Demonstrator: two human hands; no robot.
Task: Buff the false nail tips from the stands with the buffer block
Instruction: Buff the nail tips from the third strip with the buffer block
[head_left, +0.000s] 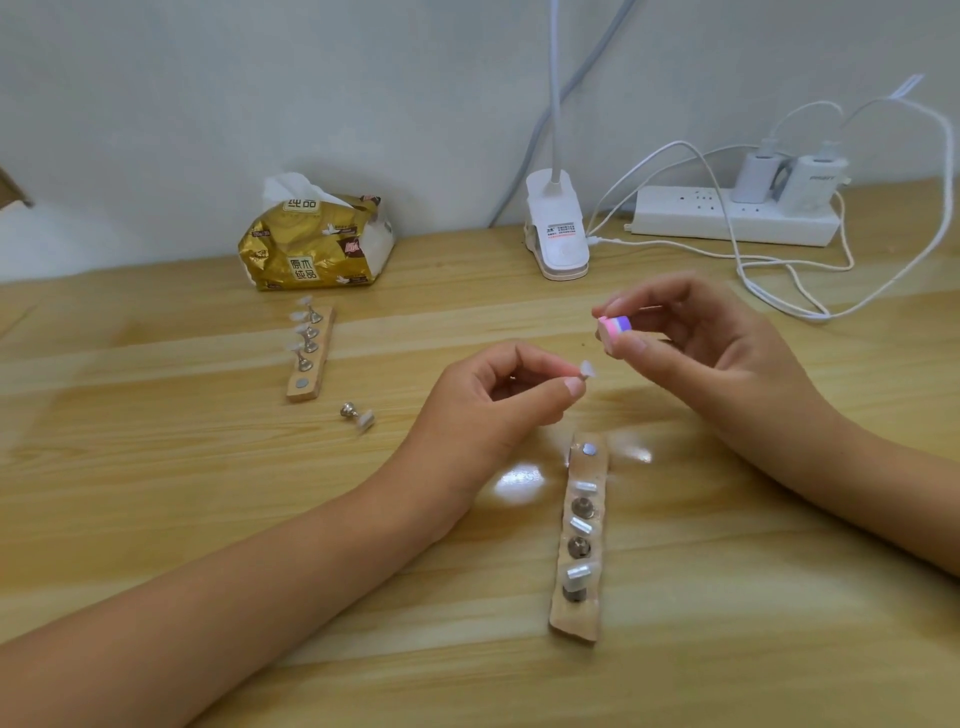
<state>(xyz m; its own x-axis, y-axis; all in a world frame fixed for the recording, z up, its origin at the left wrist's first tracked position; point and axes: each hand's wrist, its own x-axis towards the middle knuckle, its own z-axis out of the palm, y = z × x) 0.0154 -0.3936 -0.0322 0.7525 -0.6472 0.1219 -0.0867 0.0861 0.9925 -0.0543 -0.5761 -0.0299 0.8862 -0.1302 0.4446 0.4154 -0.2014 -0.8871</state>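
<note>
The left hand (511, 395) is raised over the middle of the table (156, 467), thumb and forefinger pinched together on a small clear nail tip (587, 370) that sticks out to the right past the fingertips. Whether a metal peg sits under the tip inside the pinch is hard to make out.

Just up and to the right of the tip, near it but not touching, the right hand (701, 343) grips a pink, white and purple buffer block (615, 328) between thumb and fingers.

Below both hands, toward the table's near edge, the near stand (581, 618) carries three pegs with tips. The far stand (310, 387) lies left of centre with four. A loose peg (357, 415) lies on its side just beside it.

Along the back edge sit a tissue pack (311, 244), a lamp clip (557, 228) and a power strip (727, 215).
</note>
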